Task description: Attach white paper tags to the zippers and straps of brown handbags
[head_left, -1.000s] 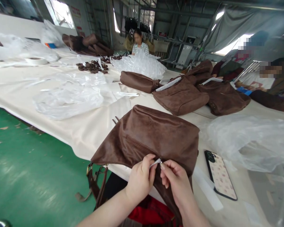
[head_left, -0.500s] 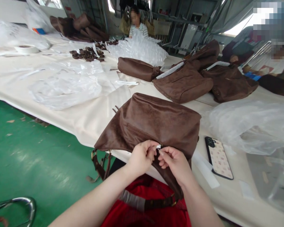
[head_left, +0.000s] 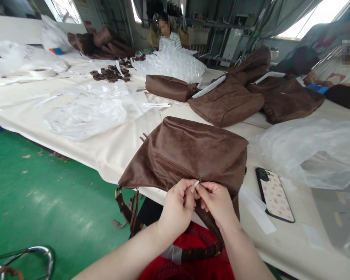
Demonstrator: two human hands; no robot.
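Observation:
A brown leather-look bag [head_left: 189,149] lies in front of me at the table's edge, its strap [head_left: 198,252] hanging down over my lap. On the bag's near side, at the end of a zipper [head_left: 175,167], a small white piece of paper or film [head_left: 196,183] is wrapped about what looks like the zipper pull. My left hand [head_left: 179,204] pinches this white piece from the left. From the right, my right hand [head_left: 217,200] pinches it too, the fingertips of both hands nearly touching. The pull itself is mostly hidden by my fingers.
A phone [head_left: 275,194] and a white paper strip [head_left: 258,212] lie to the right. Clear plastic bags [head_left: 87,111] are on both sides. More brown bags [head_left: 227,101] stand behind. A person [head_left: 167,37] sits across the table; another person [head_left: 329,72] is at the far right.
My fingers have drawn closer together around the white piece, which now looks narrower and folded. The bag has stayed in about the same place; the view has shifted slightly.

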